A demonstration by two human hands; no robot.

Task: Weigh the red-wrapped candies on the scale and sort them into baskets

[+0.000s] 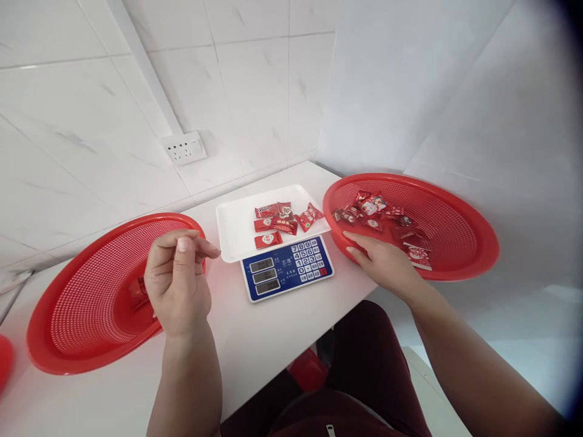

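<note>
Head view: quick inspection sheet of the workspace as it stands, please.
Surface: white table, set in a corner of tiled walls.
Job's things: scale carrying a white tray with several red packets; right basket with a heap of packets; left basket with at least one packet, partly hidden.
Clutter: red rim at the far left, cut off.
Grippers: left hand raised over the left basket, fingers pinched, contents unclear; right hand open, fingers over the right basket's near rim.
Cables: nothing seen.
Surroundings: wall socket, nothing plugged in.
</note>
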